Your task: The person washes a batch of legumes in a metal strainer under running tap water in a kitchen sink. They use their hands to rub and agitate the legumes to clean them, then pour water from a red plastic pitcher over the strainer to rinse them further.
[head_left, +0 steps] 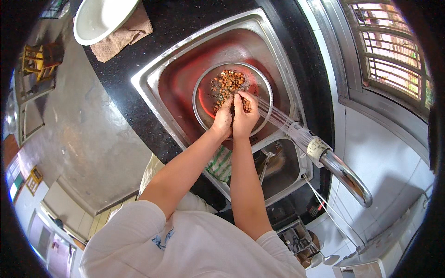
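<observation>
Both of my hands are pressed together inside a round metal basin in the sink. Small reddish-brown nuts or beans, mixed with dark bits, lie in its far part; their exact kind is hard to make out. My left hand has its fingers closed against my right hand, whose fingers curl over some of the brown pieces. More pieces show beside the right fingers. Water streams from the faucet at the right toward the basin, close to my right hand. The palms' inner sides are hidden.
The steel sink has a smaller second bowl nearer me, with a green-striped cloth by its left side. A white bowl and a brown cloth sit on the black counter. A barred window is at right.
</observation>
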### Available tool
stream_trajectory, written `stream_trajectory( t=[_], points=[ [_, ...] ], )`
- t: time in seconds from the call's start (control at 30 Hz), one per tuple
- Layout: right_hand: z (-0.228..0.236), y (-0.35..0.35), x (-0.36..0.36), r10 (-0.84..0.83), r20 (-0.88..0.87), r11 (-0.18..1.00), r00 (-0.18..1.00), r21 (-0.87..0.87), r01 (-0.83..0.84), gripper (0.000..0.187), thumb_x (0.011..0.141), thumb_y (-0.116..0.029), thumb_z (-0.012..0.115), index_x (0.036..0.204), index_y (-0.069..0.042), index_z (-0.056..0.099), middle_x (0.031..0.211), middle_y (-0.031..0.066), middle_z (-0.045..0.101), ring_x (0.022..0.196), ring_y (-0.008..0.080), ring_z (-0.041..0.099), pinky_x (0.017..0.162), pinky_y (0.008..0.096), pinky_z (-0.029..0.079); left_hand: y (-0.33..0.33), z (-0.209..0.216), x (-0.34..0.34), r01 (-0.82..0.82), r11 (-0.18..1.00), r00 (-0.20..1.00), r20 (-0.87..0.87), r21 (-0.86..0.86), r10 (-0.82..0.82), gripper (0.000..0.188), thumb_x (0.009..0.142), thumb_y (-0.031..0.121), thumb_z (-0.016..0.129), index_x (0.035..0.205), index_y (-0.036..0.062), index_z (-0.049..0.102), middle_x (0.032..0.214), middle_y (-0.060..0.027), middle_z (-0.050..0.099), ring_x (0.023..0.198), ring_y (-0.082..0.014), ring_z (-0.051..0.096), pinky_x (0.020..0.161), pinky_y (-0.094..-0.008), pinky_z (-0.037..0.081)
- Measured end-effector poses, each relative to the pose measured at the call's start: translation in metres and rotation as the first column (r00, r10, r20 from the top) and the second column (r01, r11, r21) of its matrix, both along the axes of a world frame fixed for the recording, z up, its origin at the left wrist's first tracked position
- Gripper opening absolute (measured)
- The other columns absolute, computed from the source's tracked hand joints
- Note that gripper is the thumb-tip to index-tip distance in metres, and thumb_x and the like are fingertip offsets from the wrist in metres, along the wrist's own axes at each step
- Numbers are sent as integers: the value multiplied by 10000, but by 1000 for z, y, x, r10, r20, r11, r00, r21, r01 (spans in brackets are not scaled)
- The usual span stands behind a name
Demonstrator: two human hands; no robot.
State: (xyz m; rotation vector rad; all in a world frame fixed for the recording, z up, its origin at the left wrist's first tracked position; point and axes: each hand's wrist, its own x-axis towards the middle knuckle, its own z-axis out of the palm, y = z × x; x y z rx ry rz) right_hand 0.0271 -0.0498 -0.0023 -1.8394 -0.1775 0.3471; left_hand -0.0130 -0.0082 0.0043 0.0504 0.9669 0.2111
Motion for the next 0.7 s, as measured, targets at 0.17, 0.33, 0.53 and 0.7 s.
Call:
stream_trajectory(
  t=[0.17, 0.33, 0.53, 0.7],
  points=[
    [9, 13, -2, -223, -87, 970, 971, -124, 211, 260, 895, -221, 599, 889, 39, 611, 829, 79, 630, 751, 187, 593, 705, 292, 470, 1, -7, -1, 87, 977, 996, 0, 197, -89, 387, 953, 369, 471, 1184, 63, 523, 1139, -54, 568, 1012, -155, 524, 894, -305, 407],
    [0, 11, 13, -357, -217, 934, 909, -54, 354, 406, 930, -358, 514, 788, 16, 584, 760, 91, 611, 728, 191, 577, 673, 324, 455, 7, -7, -1, 50, 997, 989, 139, 66, -59, 407, 960, 393, 434, 1165, 60, 548, 1129, -58, 590, 1014, -172, 546, 894, -322, 424],
    [14, 14, 16, -287, -614, 816, 736, 246, 523, 357, 952, -363, 456, 859, -29, 536, 874, 92, 609, 815, 204, 612, 744, 337, 499, 23, -20, -8, 18, 998, 987, 158, -64, -7, 429, 944, 432, 435, 1199, 102, 534, 1160, -49, 593, 1051, -198, 561, 928, -365, 425],
    [18, 13, 16, -160, -595, 770, 788, 425, 477, 245, 935, -188, 519, 1082, 7, 537, 997, 109, 612, 905, 214, 610, 809, 339, 512, 33, -12, -5, 118, 992, 993, 22, 39, -119, 310, 926, 339, 522, 1146, 124, 561, 1106, -24, 605, 1006, -172, 571, 854, -353, 465]
  ],
)
